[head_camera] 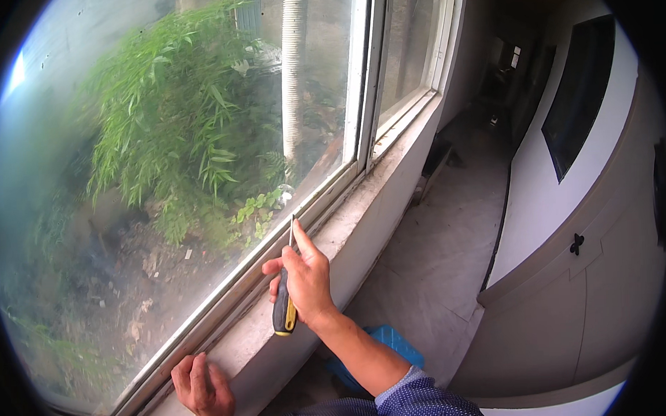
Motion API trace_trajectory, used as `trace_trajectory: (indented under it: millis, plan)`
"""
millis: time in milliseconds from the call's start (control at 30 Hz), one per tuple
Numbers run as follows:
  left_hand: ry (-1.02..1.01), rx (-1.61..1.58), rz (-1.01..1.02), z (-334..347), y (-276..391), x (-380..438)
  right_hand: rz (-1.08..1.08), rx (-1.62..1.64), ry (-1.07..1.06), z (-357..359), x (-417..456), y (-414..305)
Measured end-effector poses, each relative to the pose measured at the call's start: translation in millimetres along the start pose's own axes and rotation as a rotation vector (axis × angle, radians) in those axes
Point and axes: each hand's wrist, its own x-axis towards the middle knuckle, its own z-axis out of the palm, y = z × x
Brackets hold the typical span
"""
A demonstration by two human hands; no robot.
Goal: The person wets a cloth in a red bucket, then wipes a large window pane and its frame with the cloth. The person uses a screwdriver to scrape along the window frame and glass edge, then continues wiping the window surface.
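Observation:
My right hand grips a screwdriver with a black and yellow handle. Its thin metal shaft points up and away, and my index finger stretches along it. The tip is at the lower rail of the white-framed window sash, by the bottom edge of the glass; whether it touches is too fine to tell. Lower left, my left hand rests at the window track and the inner sill. Its fingers are loosely bent, the thumb stands apart, and no object shows in it.
Past the hazy glass are green plants and a ribbed white pipe. A blue plastic object is on the floor below my right forearm. A grey panel with a black knob lines the right side.

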Motion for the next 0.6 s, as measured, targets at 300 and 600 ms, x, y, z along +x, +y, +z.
trace_trajectory:
  millis: [300, 600]
  plan:
    - [-0.007, 0.019, 0.008, 2.4, -4.4, -3.9, 0.015, 0.024, -0.04, -10.7, 1.1, 0.4]
    - [-0.013, 0.048, 0.025, 3.8, -3.7, -2.9, 0.109, 0.148, -0.041, -23.9, 11.0, -14.1]
